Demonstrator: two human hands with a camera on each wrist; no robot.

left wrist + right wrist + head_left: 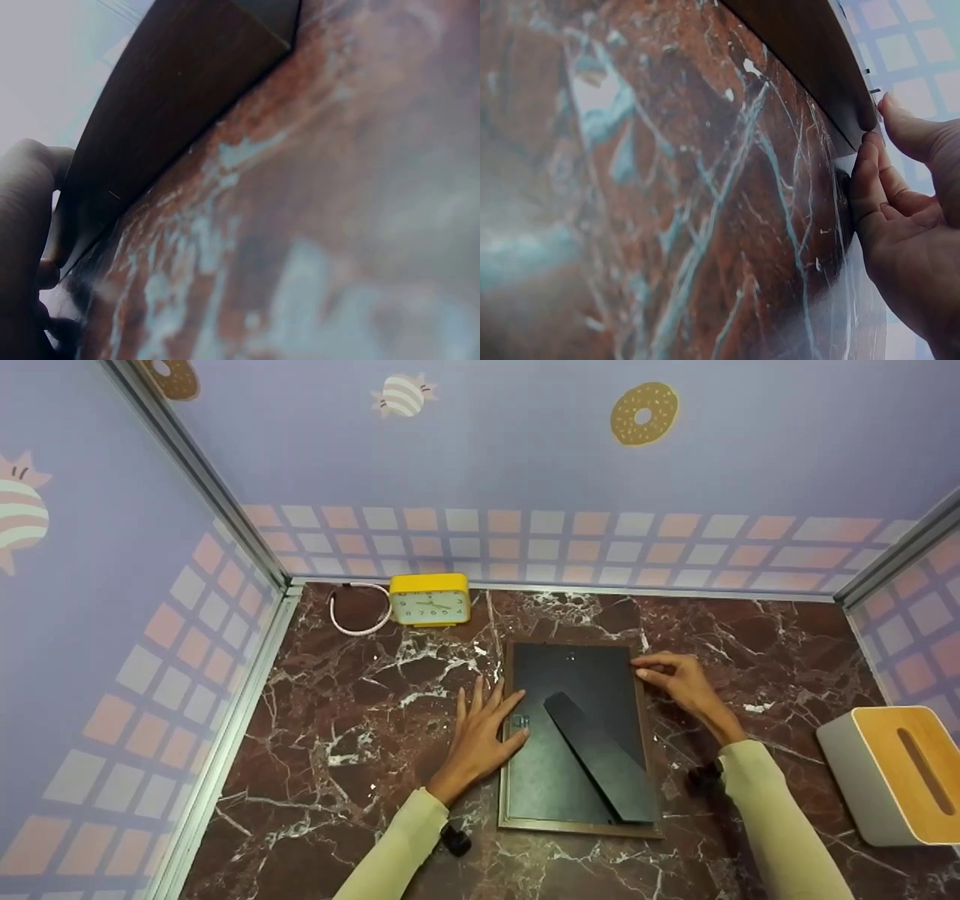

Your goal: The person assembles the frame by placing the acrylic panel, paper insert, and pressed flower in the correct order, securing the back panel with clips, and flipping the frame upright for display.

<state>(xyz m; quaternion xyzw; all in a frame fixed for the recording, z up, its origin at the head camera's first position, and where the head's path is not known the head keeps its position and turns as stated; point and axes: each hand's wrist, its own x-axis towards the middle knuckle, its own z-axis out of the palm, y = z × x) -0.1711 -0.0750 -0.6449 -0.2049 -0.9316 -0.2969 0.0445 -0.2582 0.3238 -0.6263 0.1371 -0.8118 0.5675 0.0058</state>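
Note:
A photo frame [540, 787] lies face down on the marbled tabletop, showing its black back, brown rim and a slanting black stand leg [600, 761]. My left hand [480, 735] rests on its left edge with fingers spread, the thumb and index finger reaching over the rim beside a small metal clasp [520, 721]. Near the upper right corner, my right hand [679, 682] pinches the frame's edge between thumb and fingers. The right wrist view shows the thumb [911, 131] at the upper rim and bent fingers [866, 176] against the side.
A yellow alarm clock [430, 601] stands by the back wall, with a pale hoop-shaped band [335, 619] left of it. At the right edge stands a white tissue box [851, 780] with a slotted wooden lid. Patterned walls [525, 457] border the tabletop.

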